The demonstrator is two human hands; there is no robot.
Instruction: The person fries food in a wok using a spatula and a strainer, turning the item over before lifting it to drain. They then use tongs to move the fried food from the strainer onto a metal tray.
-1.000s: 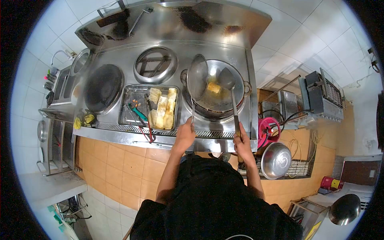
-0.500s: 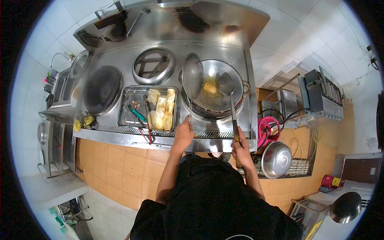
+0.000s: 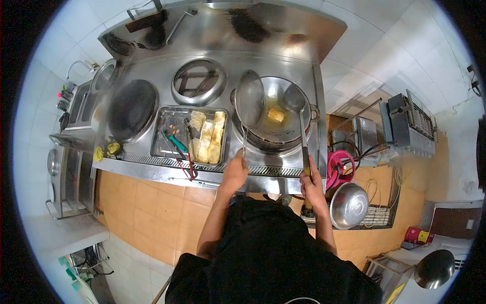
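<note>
My left hand (image 3: 235, 174) is closed around the handle of a round mesh strainer (image 3: 250, 99), held tilted over the left side of a wok (image 3: 268, 133). My right hand (image 3: 313, 185) grips the long handle of a ladle (image 3: 294, 98), whose bowl is inside the wok at its upper right. Between the two tools, a golden piece of food (image 3: 276, 115) lies in yellowish oil. Left of the wok, a metal tray (image 3: 162, 117) holds pale yellow blocks (image 3: 205, 141) and red-handled tongs (image 3: 191, 164), plus a green-handled tool (image 3: 178, 144).
Behind the tray is a bare burner ring (image 3: 198, 82); a dark round plate (image 3: 132, 110) sits at the left. Yellow cloths (image 3: 105, 151) lie at the stove's left edge. On the right floor are a metal bowl (image 3: 349, 205) and a pink bucket (image 3: 341, 169).
The ladle bowl has shifted away and to the right inside the wok. The golden piece now shows more fully, slightly further right. The strainer stays tilted over the wok's left side.
</note>
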